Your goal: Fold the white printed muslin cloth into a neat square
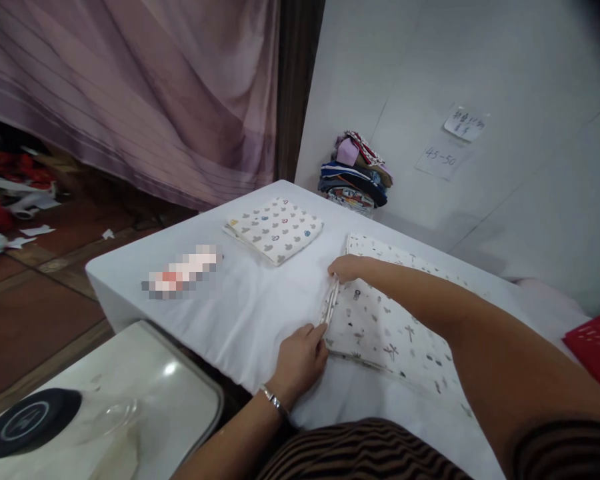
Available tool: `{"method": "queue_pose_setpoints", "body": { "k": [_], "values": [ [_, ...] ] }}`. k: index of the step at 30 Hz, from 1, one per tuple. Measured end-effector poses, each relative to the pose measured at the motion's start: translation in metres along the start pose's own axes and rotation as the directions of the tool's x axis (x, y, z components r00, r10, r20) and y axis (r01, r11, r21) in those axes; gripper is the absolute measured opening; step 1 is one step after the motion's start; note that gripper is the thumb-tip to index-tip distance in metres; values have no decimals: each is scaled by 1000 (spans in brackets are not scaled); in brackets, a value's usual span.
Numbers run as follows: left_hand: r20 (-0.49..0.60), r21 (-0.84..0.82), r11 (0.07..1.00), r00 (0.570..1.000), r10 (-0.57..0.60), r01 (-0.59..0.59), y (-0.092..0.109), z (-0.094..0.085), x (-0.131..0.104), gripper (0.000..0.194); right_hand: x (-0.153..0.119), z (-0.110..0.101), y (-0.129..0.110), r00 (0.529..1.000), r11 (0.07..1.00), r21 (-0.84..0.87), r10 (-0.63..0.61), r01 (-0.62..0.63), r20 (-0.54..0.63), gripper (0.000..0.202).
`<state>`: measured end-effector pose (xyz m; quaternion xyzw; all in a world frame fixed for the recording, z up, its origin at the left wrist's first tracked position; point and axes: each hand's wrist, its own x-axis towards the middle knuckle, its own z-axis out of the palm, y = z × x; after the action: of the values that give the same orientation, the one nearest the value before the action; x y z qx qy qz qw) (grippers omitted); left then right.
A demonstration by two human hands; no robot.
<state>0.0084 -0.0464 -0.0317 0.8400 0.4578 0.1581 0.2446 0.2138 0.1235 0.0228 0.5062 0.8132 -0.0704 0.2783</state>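
Observation:
A white cloth (pixel 375 320) with small printed figures lies folded in layers in front of me. My left hand (pixel 303 360), with a metal bracelet at the wrist, pinches the near end of the cloth's left edge. At the far end of that same edge, the fingers of my right hand (pixel 347 267) are closed on the cloth. Between the two hands the edge is slightly lifted and gathered. Farther back, apart from both hands, a folded white cloth with grey mushroom-like prints (pixel 277 230) lies flat.
The white-covered table (pixel 250 313) meets a wall on the right. A pile of folded clothes (pixel 355 173) stands beyond its far edge. A blurred-out object (pixel 183 272) lies at the left. A white surface with a black round object (pixel 30 423) is at lower left, a red item (pixel 597 347) at right.

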Motion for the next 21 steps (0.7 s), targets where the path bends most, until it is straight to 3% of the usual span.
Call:
{"method": "queue_pose_setpoints", "body": {
  "k": [7,14,21],
  "values": [
    [13,-6,1000,1000,-18,18,0,1,0,35,5,-9,-9,986,995,-99,-1,18,166,21],
    [-15,-12,1000,1000,-4,4,0,1,0,33,-10,-6,-4,991,991,-87,-96,105,98,14],
    [1,-50,998,999,-50,50,1,-6,-2,37,-15,-2,17,978,978,-41,-205,204,-20,9]
  ]
}}
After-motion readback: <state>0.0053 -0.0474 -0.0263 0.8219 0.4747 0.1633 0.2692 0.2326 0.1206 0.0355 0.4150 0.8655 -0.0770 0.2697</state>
